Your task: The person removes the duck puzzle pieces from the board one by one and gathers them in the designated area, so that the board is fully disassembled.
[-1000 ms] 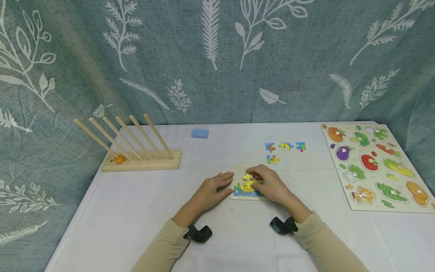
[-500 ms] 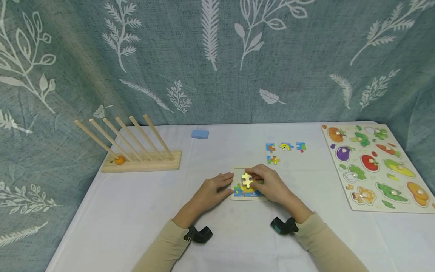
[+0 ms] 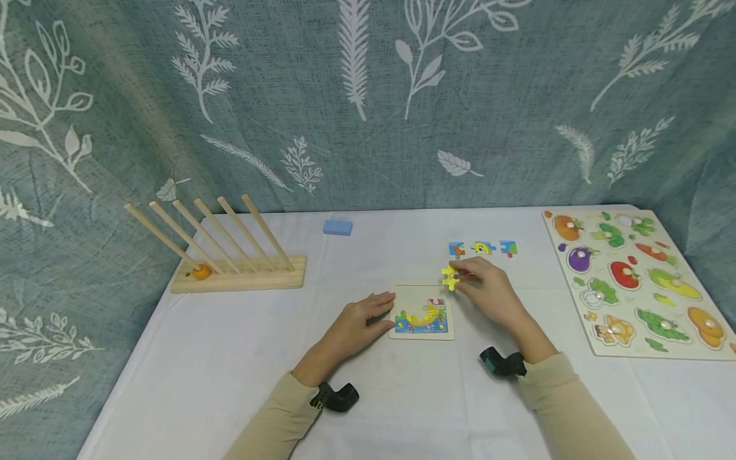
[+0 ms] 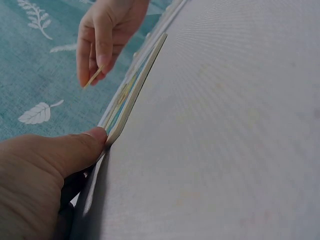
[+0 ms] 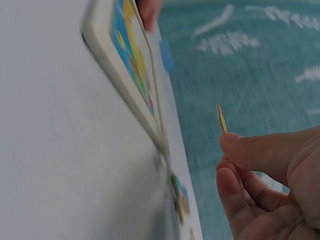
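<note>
A wooden puzzle board [image 3: 409,294] lies on the white cloth, its lower part filled with blue and yellow pieces and its upper part bare. My left hand [image 3: 359,322] rests against the board's left edge with fingers extended; in the left wrist view the thumb [image 4: 82,150] touches a corner. Just beyond the board's far right corner, my right hand [image 3: 489,291] pinches a yellow puzzle piece [image 3: 449,278] between thumb and fingers, held above the cloth. The right wrist view shows that puzzle piece [image 5: 221,118] edge-on.
Behind the right hand lie loose pieces: one blue and brown [image 3: 457,250], one yellow [image 3: 483,248], one blue [image 3: 508,248]. A vegetable peg board [image 3: 586,287] lies right. At left stands a wooden peg rack [image 3: 270,276] with an orange bead [image 3: 202,271]. A blue block [image 3: 337,227] sits at the back.
My right hand has lifted the yellow puzzle piece off the board and carried it right and away from me. It now covers the spot of a loose piece. The left hand has stayed put.
</note>
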`<state>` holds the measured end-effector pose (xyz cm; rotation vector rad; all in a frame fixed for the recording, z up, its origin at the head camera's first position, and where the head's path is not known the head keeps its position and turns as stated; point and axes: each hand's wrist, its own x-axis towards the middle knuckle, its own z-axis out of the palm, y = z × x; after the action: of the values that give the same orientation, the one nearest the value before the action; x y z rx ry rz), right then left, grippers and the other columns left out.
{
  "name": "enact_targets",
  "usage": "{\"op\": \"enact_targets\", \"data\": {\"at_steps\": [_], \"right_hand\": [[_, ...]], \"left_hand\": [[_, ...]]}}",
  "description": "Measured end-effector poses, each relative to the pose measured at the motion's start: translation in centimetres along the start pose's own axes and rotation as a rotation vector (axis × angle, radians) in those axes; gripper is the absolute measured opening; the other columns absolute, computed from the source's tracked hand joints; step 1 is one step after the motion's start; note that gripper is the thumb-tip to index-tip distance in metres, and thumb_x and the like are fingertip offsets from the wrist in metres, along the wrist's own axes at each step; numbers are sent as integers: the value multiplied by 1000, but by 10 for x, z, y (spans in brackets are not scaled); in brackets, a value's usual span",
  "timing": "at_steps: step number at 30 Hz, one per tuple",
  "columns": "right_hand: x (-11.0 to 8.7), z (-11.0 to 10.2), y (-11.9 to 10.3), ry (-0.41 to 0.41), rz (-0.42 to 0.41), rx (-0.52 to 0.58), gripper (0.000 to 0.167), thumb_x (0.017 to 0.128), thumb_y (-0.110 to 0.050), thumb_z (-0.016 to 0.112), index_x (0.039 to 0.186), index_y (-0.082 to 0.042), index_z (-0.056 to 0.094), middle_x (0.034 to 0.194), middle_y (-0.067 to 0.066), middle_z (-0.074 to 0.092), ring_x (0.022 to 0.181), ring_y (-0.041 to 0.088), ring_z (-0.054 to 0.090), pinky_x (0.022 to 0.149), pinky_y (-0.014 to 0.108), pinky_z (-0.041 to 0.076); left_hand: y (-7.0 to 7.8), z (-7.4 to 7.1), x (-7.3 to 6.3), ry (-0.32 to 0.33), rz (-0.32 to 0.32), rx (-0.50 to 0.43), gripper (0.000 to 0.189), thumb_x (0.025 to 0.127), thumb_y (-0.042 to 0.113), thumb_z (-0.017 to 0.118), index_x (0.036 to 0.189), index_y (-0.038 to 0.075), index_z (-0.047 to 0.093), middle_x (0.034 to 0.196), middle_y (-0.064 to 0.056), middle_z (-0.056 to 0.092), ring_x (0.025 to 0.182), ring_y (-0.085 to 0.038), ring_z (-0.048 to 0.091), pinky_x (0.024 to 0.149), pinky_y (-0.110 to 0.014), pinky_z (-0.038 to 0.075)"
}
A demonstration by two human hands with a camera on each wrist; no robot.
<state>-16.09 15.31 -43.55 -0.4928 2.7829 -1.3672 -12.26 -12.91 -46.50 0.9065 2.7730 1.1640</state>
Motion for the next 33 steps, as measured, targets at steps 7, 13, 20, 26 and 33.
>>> {"op": "enact_targets", "data": {"at_steps": [7,13,20,26,33], "right_hand": [[1,-24,17,74,53,-39,38,88,0,63,126,2,59,121,21,59,107,34,60,96,45,51],[1,-36,33,98,109,-97,39,89,0,62,127,3,57,119,23,58,107,36,58,97,48,50],[3,-40,41,55,124,-153,39,89,-1,62,127,5,56,120,25,57,106,38,59,93,49,51],[4,-37,48,36,123,-167,36,89,-1,61,125,4,58,122,25,57,107,38,59,94,50,50],[3,-35,50,43,129,-196,33,90,-2,59,123,3,60,127,23,56,121,42,50,104,55,40]], "left_hand": [[0,0,0,1,4,-4,44,85,16,71,123,-5,60,134,-13,56,127,-26,51,110,-36,39],[-1,1,-1,3,12,-6,44,85,16,71,123,-5,60,134,-13,56,126,-26,52,110,-37,39],[-2,2,-1,15,20,3,44,85,16,71,123,-5,60,133,-12,56,126,-26,52,110,-36,40],[-1,2,-1,12,17,-1,44,85,16,71,123,-5,60,133,-13,57,126,-26,52,110,-36,40],[0,1,0,2,-1,-3,44,85,15,71,122,-5,60,133,-13,57,126,-27,52,109,-37,40]]}}
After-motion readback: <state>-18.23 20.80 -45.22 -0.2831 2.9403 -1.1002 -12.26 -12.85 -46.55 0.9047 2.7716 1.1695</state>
